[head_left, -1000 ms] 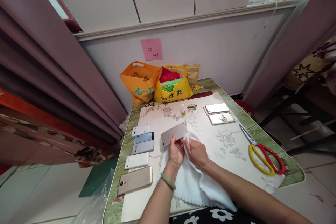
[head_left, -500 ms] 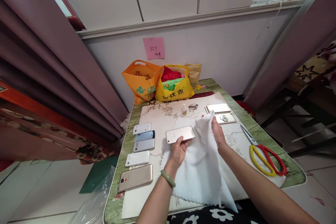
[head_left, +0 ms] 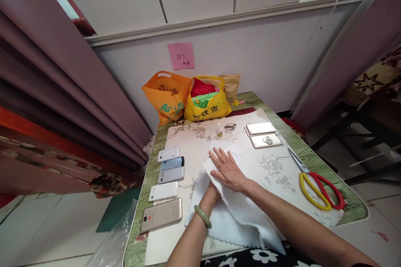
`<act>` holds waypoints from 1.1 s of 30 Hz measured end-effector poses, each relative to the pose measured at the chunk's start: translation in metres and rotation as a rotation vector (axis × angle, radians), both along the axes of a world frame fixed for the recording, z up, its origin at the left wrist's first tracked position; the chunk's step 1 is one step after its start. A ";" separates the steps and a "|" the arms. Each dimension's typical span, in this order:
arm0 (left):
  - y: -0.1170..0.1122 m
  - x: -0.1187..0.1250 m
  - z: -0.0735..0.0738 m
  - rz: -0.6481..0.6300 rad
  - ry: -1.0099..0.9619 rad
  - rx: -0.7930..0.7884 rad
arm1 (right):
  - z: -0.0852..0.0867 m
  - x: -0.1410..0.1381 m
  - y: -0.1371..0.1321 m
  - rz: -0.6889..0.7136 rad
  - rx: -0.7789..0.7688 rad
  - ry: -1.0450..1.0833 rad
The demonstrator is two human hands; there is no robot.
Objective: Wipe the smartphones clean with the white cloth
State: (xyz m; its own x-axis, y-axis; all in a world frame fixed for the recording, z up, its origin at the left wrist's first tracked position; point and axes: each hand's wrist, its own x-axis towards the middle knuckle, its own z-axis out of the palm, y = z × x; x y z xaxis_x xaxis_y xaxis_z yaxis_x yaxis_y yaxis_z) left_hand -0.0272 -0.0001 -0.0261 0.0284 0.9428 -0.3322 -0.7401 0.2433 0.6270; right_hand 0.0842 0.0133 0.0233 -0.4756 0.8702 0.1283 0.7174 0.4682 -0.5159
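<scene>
My right hand [head_left: 229, 172] lies flat with its fingers spread on top of a white cloth [head_left: 241, 212]. Under the cloth's folded-over layer is my left hand [head_left: 212, 195], with a green bangle [head_left: 203, 217] on its wrist. Its fingers are covered, and so is the pale smartphone that it held half a second ago. To the left, several phones rest in a column, among them a gold phone [head_left: 161, 215] and a white phone [head_left: 164, 191]. Two more lie at the right, a white-gold phone [head_left: 260, 128] and a phone with a ring holder [head_left: 258, 141].
Large scissors [head_left: 316, 183] with red and yellow handles lie on the right. Farther back stand a small bottle [head_left: 219, 130], a pair of glasses [head_left: 230, 126], an orange bag [head_left: 167, 96], a yellow bag [head_left: 208, 106] and a brown paper pouch [head_left: 231, 85]. A patterned sheet [head_left: 184, 142] covers much of the table.
My right hand has brought the cloth's raised flap leftward and down over the smartphone in my left hand. The smartphone is now out of sight, and my right hand has opened flat on the cloth.
</scene>
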 end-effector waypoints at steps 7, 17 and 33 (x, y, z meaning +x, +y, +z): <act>-0.010 -0.002 0.010 -0.151 0.212 0.117 | -0.036 0.038 0.011 -0.164 -0.023 0.099; 0.001 -0.003 0.025 -0.020 -0.089 0.072 | -0.001 0.030 -0.001 -0.293 0.199 0.514; 0.000 -0.015 0.037 -0.160 -0.207 -0.064 | 0.023 0.029 0.003 -0.348 -0.127 0.887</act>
